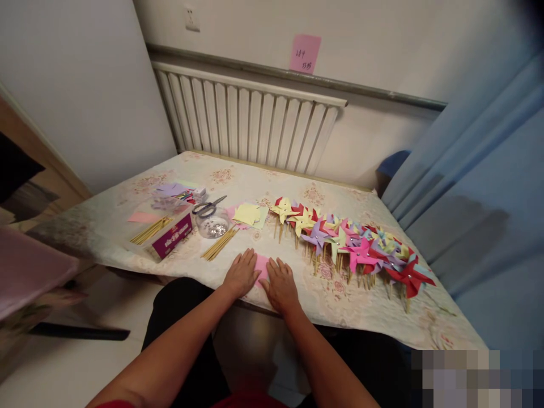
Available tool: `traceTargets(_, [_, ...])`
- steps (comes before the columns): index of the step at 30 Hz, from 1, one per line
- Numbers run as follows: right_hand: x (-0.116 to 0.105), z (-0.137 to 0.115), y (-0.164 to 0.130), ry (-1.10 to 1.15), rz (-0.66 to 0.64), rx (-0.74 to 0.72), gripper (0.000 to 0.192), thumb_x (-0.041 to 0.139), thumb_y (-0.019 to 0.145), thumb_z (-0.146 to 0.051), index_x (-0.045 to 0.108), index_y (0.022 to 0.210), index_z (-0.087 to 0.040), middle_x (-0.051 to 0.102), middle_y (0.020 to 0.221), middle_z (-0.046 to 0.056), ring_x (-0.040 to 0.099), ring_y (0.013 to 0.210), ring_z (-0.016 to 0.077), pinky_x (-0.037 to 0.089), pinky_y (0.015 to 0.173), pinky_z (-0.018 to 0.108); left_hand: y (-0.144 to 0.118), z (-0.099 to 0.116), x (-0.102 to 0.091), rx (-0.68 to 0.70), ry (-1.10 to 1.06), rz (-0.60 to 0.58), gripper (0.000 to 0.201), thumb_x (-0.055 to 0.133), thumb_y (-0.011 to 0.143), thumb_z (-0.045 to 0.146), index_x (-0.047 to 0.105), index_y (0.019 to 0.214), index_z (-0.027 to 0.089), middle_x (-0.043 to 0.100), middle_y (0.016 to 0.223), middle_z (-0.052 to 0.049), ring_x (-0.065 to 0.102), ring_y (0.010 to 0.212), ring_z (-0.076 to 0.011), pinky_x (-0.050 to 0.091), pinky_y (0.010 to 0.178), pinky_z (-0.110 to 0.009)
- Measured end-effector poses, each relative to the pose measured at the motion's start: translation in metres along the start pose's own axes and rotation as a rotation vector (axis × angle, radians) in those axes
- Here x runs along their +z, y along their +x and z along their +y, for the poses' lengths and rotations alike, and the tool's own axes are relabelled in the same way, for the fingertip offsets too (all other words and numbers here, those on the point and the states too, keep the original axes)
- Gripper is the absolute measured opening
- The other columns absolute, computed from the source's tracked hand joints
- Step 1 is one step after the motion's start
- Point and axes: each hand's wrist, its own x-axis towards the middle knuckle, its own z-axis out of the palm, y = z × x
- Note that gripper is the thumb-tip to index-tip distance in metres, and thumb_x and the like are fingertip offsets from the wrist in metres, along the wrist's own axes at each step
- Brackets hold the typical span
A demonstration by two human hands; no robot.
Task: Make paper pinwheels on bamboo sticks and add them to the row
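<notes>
A pink sheet of paper (262, 266) lies on the table near its front edge, partly covered by both hands. My left hand (242, 273) rests flat on its left side, fingers stretched forward. On its right side lies my right hand (280, 283), also flat, with fingers extended. Beyond my left hand is a bundle of thin wooden sticks (219, 243). A stack of yellow paper squares (247, 214) sits past the fingertips. To the right stand many finished paper pinwheels (361, 255) on sticks, in red, pink, purple and yellow.
Scissors (209, 207) lie across a clear bowl (213, 225) of small shiny pieces. A purple-labelled box (172, 235) with more sticks stands left, near coloured papers (174, 188). A radiator (250, 119) is behind the floral tablecloth (221, 175); a blue curtain (480, 187) hangs right.
</notes>
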Motion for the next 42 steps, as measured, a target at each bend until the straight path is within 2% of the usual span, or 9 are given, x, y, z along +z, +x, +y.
traceTargets(15, [-0.002,-0.002,0.001,0.034,0.012,0.002,0.051,0.053,0.093,-0.044,0.05,0.136,-0.016,0.05,0.143,0.013,0.037,0.136,0.0316,0.028,0.109,0.05,0.0,0.0,0.0,-0.022,0.056,-0.026,0.061,0.035,0.094,0.042,0.04,0.145,0.008,0.032,0.155,-0.016,0.023,0.145,-0.0278,0.017,0.117,-0.049])
traceTargets(29, [-0.004,-0.003,0.001,0.036,0.003,0.014,0.051,0.055,0.093,-0.043,0.051,0.135,-0.016,0.051,0.142,0.014,0.038,0.135,0.0315,0.029,0.109,0.051,0.001,0.0,-0.002,-0.059,0.022,-0.045,0.062,0.041,0.093,0.044,0.04,0.146,0.012,0.028,0.156,-0.017,0.021,0.146,-0.0305,0.015,0.116,-0.052])
traceTargets(34, [-0.003,-0.002,0.001,0.033,0.006,0.016,0.052,0.053,0.093,-0.045,0.05,0.136,-0.015,0.051,0.141,0.015,0.038,0.135,0.0304,0.029,0.11,0.05,-0.002,-0.004,-0.003,-0.098,-0.091,0.01,0.064,0.042,0.092,0.051,0.042,0.144,0.012,0.033,0.154,-0.017,0.024,0.145,-0.0304,0.018,0.117,-0.05])
traceTargets(39, [-0.004,-0.003,0.001,0.032,-0.011,0.036,0.052,0.054,0.093,-0.043,0.049,0.136,-0.013,0.051,0.142,0.015,0.038,0.136,0.0294,0.028,0.111,0.048,-0.01,-0.025,-0.002,-0.254,-0.288,0.125,0.051,0.032,0.097,0.04,0.052,0.134,0.01,0.05,0.143,-0.016,0.042,0.136,-0.0258,0.031,0.113,-0.044])
traceTargets(42, [-0.005,-0.004,0.001,0.035,-0.02,0.053,0.051,0.053,0.094,-0.041,0.049,0.136,-0.012,0.051,0.141,0.015,0.038,0.135,0.0292,0.028,0.111,0.047,-0.019,-0.037,-0.002,-0.297,-0.336,0.19,0.047,0.033,0.097,0.037,0.058,0.126,0.01,0.056,0.137,-0.015,0.048,0.13,-0.0253,0.036,0.111,-0.043])
